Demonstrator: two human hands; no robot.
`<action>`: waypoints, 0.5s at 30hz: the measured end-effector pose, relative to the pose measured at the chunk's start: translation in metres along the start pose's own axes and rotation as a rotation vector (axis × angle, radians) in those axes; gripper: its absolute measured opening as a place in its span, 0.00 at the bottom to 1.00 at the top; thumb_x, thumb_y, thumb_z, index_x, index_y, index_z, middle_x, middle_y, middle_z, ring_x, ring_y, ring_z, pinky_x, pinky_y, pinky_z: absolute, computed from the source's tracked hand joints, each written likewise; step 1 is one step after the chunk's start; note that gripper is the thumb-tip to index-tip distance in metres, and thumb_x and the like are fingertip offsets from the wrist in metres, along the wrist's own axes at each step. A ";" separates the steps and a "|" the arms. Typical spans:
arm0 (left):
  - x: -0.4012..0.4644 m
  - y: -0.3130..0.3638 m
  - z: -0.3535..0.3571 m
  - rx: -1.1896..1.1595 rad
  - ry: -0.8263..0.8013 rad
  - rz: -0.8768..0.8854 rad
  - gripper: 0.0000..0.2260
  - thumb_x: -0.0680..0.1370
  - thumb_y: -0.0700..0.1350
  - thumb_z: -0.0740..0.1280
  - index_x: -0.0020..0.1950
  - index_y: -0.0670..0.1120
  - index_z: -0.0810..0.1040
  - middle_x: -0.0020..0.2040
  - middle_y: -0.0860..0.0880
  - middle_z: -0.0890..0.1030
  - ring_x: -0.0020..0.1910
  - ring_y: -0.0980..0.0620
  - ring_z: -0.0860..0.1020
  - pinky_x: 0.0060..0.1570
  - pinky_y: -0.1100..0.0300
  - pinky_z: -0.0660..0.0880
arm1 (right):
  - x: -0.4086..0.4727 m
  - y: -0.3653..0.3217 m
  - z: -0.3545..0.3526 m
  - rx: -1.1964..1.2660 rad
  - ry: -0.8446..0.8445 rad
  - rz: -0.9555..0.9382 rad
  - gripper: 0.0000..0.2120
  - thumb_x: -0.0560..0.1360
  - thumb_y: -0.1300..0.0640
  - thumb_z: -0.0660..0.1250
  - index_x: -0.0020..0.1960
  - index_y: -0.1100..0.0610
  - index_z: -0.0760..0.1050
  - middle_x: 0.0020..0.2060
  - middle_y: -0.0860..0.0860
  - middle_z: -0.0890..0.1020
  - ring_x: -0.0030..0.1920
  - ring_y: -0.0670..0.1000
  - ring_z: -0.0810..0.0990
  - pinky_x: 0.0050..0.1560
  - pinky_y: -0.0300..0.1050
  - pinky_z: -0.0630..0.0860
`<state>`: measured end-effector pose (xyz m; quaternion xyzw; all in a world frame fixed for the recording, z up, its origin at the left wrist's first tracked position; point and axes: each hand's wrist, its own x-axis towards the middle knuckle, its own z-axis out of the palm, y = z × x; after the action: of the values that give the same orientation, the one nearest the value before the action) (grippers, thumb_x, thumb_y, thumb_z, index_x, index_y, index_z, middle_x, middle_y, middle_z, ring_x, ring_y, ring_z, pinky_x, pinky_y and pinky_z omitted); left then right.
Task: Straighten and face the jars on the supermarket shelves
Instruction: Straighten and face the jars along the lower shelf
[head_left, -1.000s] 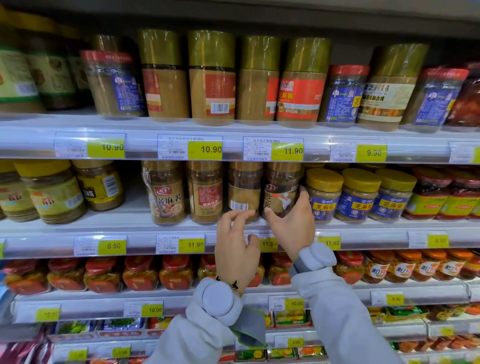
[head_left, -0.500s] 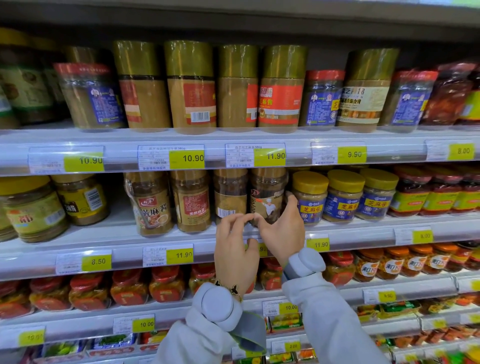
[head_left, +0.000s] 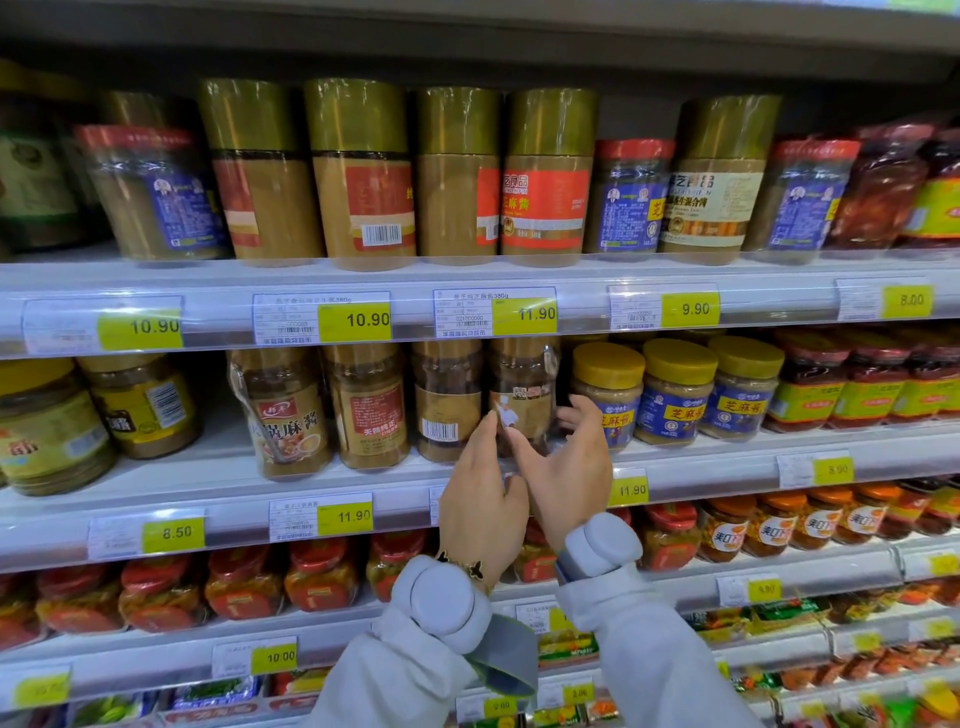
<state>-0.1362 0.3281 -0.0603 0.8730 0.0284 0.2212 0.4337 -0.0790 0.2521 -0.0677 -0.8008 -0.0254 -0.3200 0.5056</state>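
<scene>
Right now we are facing supermarket shelves, and both our hands meet at one jar (head_left: 522, 395) on the middle shelf (head_left: 218, 470). That jar is clear plastic with dark brown paste inside; its tan label shows a small figure in a white chef's hat, turned somewhat to the left rather than square to us. Its top is hidden behind the price rail (head_left: 467, 312) of the shelf above. Our left hand (head_left: 480, 504) reaches up from below, fingers together and fairly straight, the fingertips touching the jar's lower left front. Our right hand (head_left: 569, 467) cups the jar's right side, thumb spread to the front and fingers curled round behind it, so the jar sits between thumb and fingers. Just left of it stands a similar jar with a barcode (head_left: 444, 405) facing out, then two more brown jars with red and tan labels. Just right stand three short jars with yellow lids (head_left: 678, 389) and blue labels. Yellow price tags run along each shelf edge.
</scene>
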 end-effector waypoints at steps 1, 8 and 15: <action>0.002 0.000 0.000 0.010 -0.014 0.007 0.29 0.76 0.38 0.60 0.75 0.49 0.54 0.75 0.54 0.59 0.72 0.55 0.60 0.66 0.62 0.60 | -0.001 0.001 -0.002 0.008 0.007 -0.008 0.33 0.64 0.51 0.77 0.64 0.59 0.68 0.52 0.51 0.79 0.52 0.51 0.77 0.49 0.39 0.70; -0.001 0.006 0.009 0.092 0.095 0.058 0.27 0.74 0.37 0.61 0.73 0.44 0.62 0.69 0.49 0.65 0.66 0.51 0.67 0.55 0.63 0.67 | -0.002 0.004 -0.012 0.001 0.019 -0.139 0.23 0.68 0.61 0.73 0.62 0.63 0.72 0.50 0.56 0.80 0.51 0.55 0.78 0.50 0.48 0.75; -0.004 0.009 0.008 -0.026 0.128 0.023 0.26 0.74 0.34 0.59 0.72 0.45 0.64 0.71 0.52 0.65 0.67 0.54 0.66 0.60 0.68 0.62 | 0.002 0.000 -0.009 -0.088 -0.251 -0.141 0.30 0.74 0.54 0.67 0.71 0.60 0.61 0.67 0.57 0.71 0.67 0.54 0.69 0.64 0.44 0.66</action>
<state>-0.1381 0.3153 -0.0590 0.8517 0.0434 0.2819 0.4397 -0.0820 0.2438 -0.0645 -0.8523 -0.1305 -0.2527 0.4390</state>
